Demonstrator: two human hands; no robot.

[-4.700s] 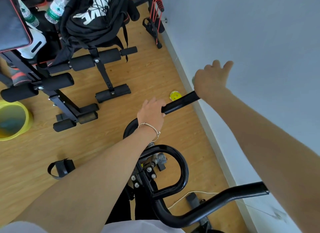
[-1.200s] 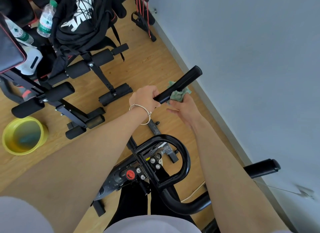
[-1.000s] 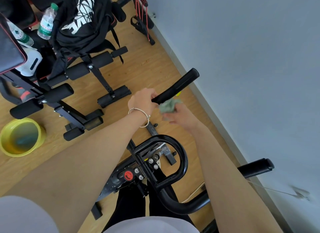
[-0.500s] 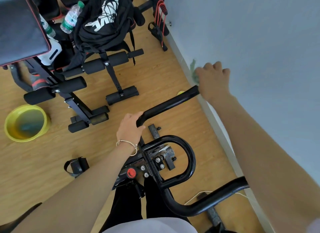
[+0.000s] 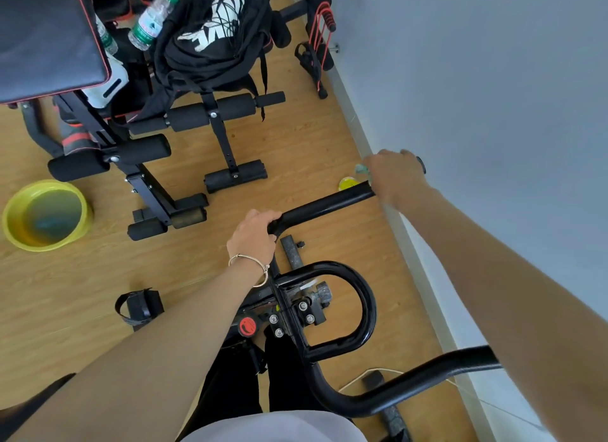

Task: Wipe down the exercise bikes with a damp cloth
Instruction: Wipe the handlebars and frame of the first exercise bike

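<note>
A light wooden plank floor [image 5: 312,138] meets a plain pale blue-grey wall [image 5: 477,79] along a pale skirting board [image 5: 442,313]. Soft, even light, no hard shadows. At upper left stands a black exercise bench [image 5: 144,152] with foam rollers and a red-piped pad [image 5: 49,36]. A black backpack [image 5: 210,40] and a water bottle [image 5: 149,23] rest on it. Red resistance bands [image 5: 320,30] lean near the wall.

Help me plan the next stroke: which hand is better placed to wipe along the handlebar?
Right. The right hand holds the cloth at the far end of the handlebar; the left hand grips it near the bend.
</note>
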